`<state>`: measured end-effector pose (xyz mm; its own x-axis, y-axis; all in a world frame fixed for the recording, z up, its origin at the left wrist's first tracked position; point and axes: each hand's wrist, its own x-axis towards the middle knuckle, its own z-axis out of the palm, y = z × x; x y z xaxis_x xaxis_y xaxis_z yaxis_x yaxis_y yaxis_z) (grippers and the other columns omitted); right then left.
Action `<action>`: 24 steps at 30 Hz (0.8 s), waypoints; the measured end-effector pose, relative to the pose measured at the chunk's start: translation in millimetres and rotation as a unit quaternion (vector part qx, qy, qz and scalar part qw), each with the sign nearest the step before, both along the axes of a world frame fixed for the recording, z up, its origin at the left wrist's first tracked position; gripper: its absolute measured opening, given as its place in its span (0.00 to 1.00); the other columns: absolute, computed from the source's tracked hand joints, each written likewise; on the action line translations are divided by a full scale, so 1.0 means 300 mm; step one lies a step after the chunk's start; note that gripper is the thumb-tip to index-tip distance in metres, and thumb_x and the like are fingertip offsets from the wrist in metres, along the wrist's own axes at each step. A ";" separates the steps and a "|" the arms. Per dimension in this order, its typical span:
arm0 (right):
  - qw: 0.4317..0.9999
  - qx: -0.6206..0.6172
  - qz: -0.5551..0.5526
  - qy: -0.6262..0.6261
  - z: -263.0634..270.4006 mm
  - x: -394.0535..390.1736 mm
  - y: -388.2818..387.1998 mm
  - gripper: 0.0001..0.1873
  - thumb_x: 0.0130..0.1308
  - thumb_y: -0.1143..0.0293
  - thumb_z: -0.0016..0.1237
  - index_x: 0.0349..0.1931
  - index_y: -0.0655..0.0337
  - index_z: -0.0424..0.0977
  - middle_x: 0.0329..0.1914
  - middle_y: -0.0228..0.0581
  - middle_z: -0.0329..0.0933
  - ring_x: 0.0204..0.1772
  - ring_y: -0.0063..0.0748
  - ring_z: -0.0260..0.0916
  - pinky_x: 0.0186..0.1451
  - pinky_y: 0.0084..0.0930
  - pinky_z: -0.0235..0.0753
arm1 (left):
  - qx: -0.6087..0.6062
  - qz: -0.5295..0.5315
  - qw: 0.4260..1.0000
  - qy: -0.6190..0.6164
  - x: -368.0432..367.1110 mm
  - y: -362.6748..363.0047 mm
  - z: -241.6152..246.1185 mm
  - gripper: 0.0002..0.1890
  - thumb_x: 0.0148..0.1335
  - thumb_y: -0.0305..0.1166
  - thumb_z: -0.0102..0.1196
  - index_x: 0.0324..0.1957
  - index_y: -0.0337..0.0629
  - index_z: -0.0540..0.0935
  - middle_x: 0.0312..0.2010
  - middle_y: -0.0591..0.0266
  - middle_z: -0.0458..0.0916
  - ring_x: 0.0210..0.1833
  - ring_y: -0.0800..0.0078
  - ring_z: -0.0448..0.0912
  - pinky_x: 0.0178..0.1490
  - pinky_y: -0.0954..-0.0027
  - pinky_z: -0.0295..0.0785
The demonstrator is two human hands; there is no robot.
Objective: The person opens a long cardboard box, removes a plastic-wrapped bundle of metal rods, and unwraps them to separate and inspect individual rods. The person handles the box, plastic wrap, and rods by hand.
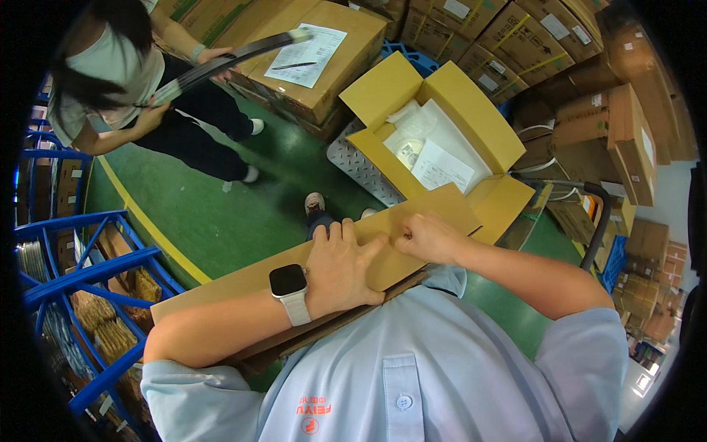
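Note:
A long, narrow cardboard box [287, 262] lies across in front of my body. My left hand [345, 265], with a watch on the wrist, rests spread on its top face, fingers apart. My right hand [431, 237] is curled into a fist on the same box, right of the left hand; whether something small is inside the fist cannot be told. Beyond it, an open cardboard carton [381, 160] stands on a metal tread-plate cart [362, 166]. In the carton lie a printed paper [442, 168], clear plastic wrap [411, 121] and white foam sheet [442, 124].
At the upper left a co-worker [127, 83] holds a long wrapped strip [221, 63] beside a large carton [353, 27] with a paper and pen. Blue racking [94, 271] stands left; stacked cartons [525, 44] fill the upper right. A curved cart handle [602, 221] is at right.

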<state>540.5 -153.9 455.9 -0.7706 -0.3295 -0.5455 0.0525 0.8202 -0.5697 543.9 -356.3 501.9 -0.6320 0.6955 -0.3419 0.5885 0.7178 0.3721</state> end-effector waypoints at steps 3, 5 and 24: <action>0.998 -0.016 -0.053 0.029 0.010 0.014 0.019 0.18 0.52 0.62 0.48 0.23 0.74 0.75 0.24 0.63 0.74 0.31 0.59 0.74 0.39 0.46 0.74 | 0.023 0.007 0.999 0.025 0.002 0.007 -0.002 0.45 0.31 0.54 0.67 0.57 0.52 0.71 0.43 0.38 0.69 0.42 0.52 0.68 0.45 0.58 0.61; 0.997 -0.001 -0.066 0.031 0.028 0.017 0.054 0.17 0.52 0.63 0.49 0.22 0.73 0.75 0.24 0.62 0.74 0.31 0.59 0.74 0.39 0.46 0.74 | 0.039 0.007 0.998 0.044 0.006 0.007 -0.001 0.44 0.30 0.54 0.67 0.56 0.52 0.72 0.41 0.40 0.69 0.41 0.52 0.68 0.45 0.58 0.61; 0.955 0.145 0.192 -0.176 0.035 -0.147 -0.133 0.17 0.60 0.62 0.42 0.39 0.65 0.79 0.43 0.51 0.78 0.48 0.52 0.75 0.51 0.41 0.74 | -0.069 0.004 0.998 0.001 -0.018 -0.040 -0.004 0.43 0.33 0.56 0.63 0.56 0.53 0.71 0.36 0.45 0.69 0.39 0.56 0.68 0.42 0.62 0.60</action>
<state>496.5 -193.7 466.3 -0.3753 -0.3472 -0.8594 -0.1375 0.9378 -0.3188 538.4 -368.4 500.9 -0.6374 0.6374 -0.4330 0.5837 0.7662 0.2687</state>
